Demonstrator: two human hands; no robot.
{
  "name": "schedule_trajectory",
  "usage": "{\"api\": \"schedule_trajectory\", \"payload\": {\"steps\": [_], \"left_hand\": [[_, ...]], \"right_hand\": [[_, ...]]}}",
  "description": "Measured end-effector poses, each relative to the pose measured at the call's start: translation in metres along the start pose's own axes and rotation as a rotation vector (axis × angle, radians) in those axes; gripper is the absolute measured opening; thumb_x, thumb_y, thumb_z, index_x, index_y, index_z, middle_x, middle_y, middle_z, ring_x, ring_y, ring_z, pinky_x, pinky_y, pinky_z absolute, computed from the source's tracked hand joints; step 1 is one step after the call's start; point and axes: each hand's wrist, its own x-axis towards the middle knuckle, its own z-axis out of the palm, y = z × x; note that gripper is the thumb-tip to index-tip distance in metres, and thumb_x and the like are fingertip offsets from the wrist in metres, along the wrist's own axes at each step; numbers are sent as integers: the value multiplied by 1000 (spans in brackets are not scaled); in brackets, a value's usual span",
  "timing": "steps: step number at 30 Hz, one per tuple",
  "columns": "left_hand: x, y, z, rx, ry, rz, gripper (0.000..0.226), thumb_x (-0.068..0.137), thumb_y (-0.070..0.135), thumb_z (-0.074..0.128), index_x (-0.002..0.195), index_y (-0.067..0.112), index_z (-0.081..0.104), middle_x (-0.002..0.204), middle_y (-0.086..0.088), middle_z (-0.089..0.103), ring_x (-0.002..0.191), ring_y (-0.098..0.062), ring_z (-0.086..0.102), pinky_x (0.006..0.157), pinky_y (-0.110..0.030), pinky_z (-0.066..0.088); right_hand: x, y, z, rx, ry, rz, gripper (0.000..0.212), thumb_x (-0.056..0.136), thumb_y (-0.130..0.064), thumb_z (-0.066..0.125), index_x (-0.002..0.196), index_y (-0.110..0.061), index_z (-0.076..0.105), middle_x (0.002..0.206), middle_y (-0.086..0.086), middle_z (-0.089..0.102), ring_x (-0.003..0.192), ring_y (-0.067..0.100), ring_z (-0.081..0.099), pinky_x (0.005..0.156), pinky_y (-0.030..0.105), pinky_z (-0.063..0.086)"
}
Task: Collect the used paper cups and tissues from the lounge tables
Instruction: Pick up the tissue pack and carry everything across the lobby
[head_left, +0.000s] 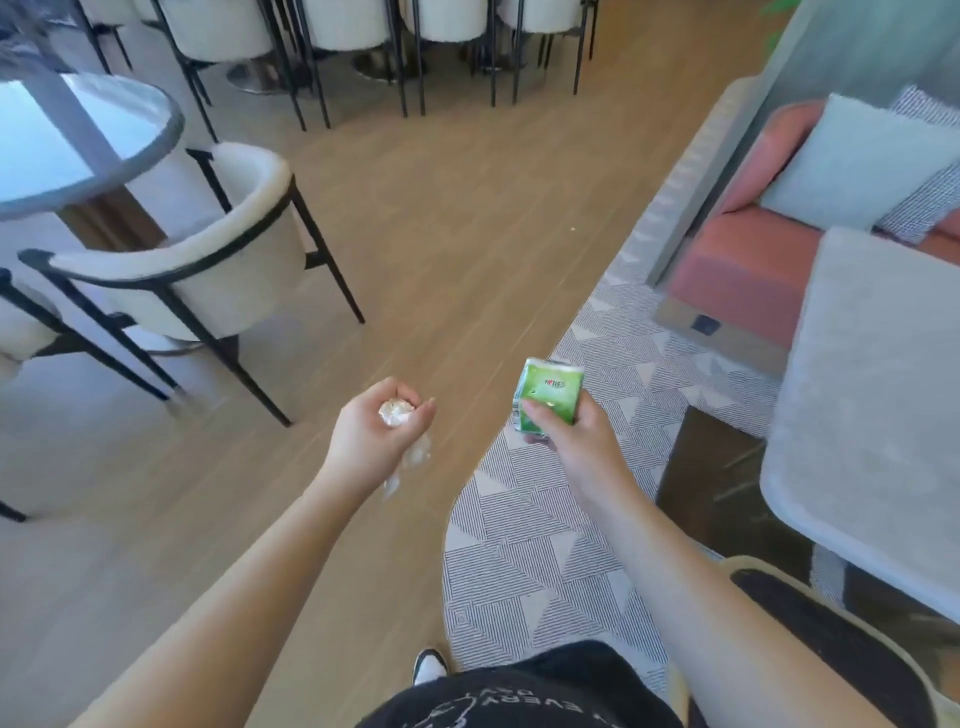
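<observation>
My left hand (376, 434) is held out over the wooden floor, its fingers curled round crumpled white tissues (396, 414); bits of tissue hang below the palm. My right hand (574, 441) grips a small green tissue pack (549, 395) with thumb on its front, above the edge of the patterned rug. No paper cup is in view.
A round glass table (78, 150) with white chairs (208, 254) stands at the left. A grey table (872, 415) is at the right, a pink sofa (753, 260) with cushions behind it. A striped rug (545, 545) lies under me. More chairs line the back.
</observation>
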Motion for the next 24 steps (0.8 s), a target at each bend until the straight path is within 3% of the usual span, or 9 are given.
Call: {"api": "schedule_trajectory", "payload": {"steps": [3, 6, 10, 15, 18, 20, 22, 24], "left_hand": [[55, 9, 18, -53, -32, -6, 21, 88, 34, 78, 77, 29, 61, 63, 11, 65, 52, -16, 60, 49, -23, 46], [100, 19, 46, -52, -91, 4, 21, 88, 33, 78, 75, 33, 61, 62, 12, 66, 56, -11, 63, 55, -24, 49], [165, 39, 86, -49, -176, -21, 23, 89, 31, 78, 73, 33, 62, 61, 3, 68, 67, -39, 70, 60, -47, 58], [253, 73, 134, -59, -187, -30, 18, 88, 40, 72, 77, 33, 60, 63, -9, 71, 60, -47, 66, 41, -30, 44], [305, 98, 167, -49, -195, -13, 18, 83, 44, 72, 76, 32, 61, 65, -7, 71, 62, -42, 67, 49, -33, 46], [337, 113, 187, -41, -207, 1, 18, 84, 41, 74, 74, 34, 61, 65, 3, 70, 59, -28, 66, 55, -33, 48], [369, 123, 201, -29, -221, 18, 18, 83, 40, 75, 73, 34, 62, 65, 7, 68, 58, -16, 63, 55, -31, 47], [405, 131, 215, -26, -240, 21, 19, 83, 41, 76, 73, 33, 61, 67, 3, 70, 58, -16, 62, 52, -29, 46]], "right_hand": [[37, -6, -7, -19, 46, 15, 20, 88, -21, 75, 107, -21, 67, 95, -7, 77, 85, 9, 74, 69, 20, 56], [79, -14, -23, -10, 104, 18, 20, 89, -19, 74, 107, -20, 67, 94, -7, 77, 85, 9, 74, 69, 19, 56], [146, -22, -49, 20, 144, 37, 21, 89, -20, 74, 109, -19, 67, 95, -7, 77, 85, 11, 74, 72, 23, 57], [238, -34, -80, 70, 149, 58, 20, 89, -18, 75, 108, -20, 68, 96, -3, 77, 86, 12, 74, 70, 23, 57], [294, -55, -98, 64, 142, 41, 18, 89, -17, 74, 106, -21, 69, 96, -3, 77, 86, 13, 74, 68, 22, 56], [328, -72, -111, 71, 159, 29, 19, 89, -19, 75, 106, -21, 69, 97, -3, 77, 86, 14, 74, 68, 22, 56], [360, -87, -123, 82, 162, 11, 21, 85, -23, 76, 106, -22, 70, 97, -2, 77, 86, 15, 74, 68, 22, 56], [392, -98, -135, 87, 162, 4, 20, 83, -26, 76, 102, -28, 71, 97, -2, 77, 87, 14, 75, 68, 22, 57]]}}
